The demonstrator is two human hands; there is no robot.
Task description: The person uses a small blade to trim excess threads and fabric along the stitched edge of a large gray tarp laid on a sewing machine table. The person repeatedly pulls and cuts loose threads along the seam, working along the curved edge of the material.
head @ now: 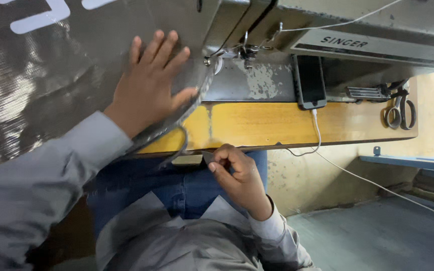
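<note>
My left hand (149, 83) lies flat, fingers spread, on a large sheet of dark grey shiny fabric (41, 80) spread over the sewing table. The hand sits just left of the needle area (247, 52) of a grey sewing machine (357, 30). My right hand (237, 173) is below the table's front edge, above my lap. Its thumb and fingers pinch a small dark piece of fabric (208, 157). A curved fabric edge (179, 138) hangs off the table between the two hands.
A dark phone (310, 80) with a white cable (357, 173) lies on the yellow wooden tabletop (262, 123). Scissors (400, 110) rest at the table's right end. White thread (337, 22) runs across the machine. The grey floor (377, 236) lies to the right.
</note>
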